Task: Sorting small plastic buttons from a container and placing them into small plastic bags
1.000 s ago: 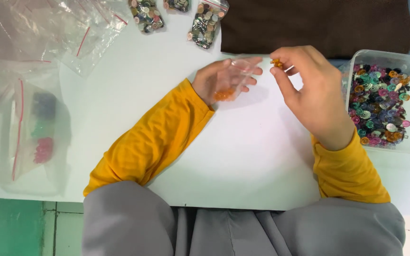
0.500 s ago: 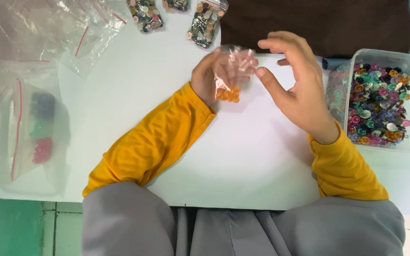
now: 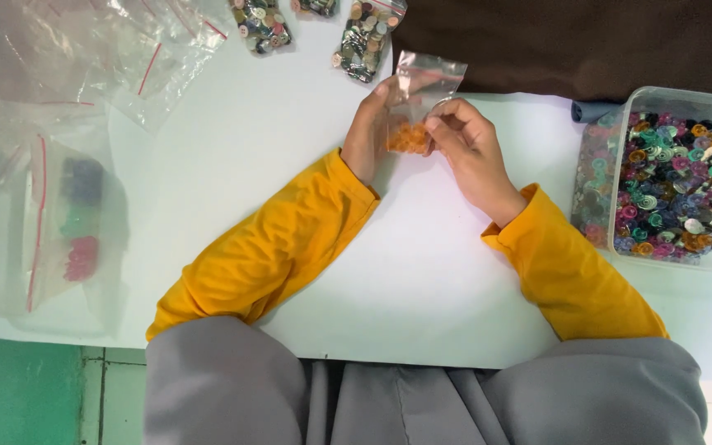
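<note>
A small clear zip bag (image 3: 422,86) with orange buttons (image 3: 408,138) at its bottom is held upright over the white table (image 3: 290,165). My left hand (image 3: 370,132) grips its left side. My right hand (image 3: 471,152) pinches its right side, fingertips against the plastic by the orange buttons. Both arms wear yellow sleeves. A clear plastic box (image 3: 669,177) full of mixed coloured buttons stands to the right of my right hand.
Several empty clear zip bags (image 3: 84,49) lie at the left, one holding a few coloured pieces (image 3: 81,218). Two filled button bags (image 3: 364,33) lie at the far edge. A dark brown cloth (image 3: 570,41) covers the back right.
My right hand has come in from beside the box to the bag and now pinches its right side. The bag stands more upright between both hands.
</note>
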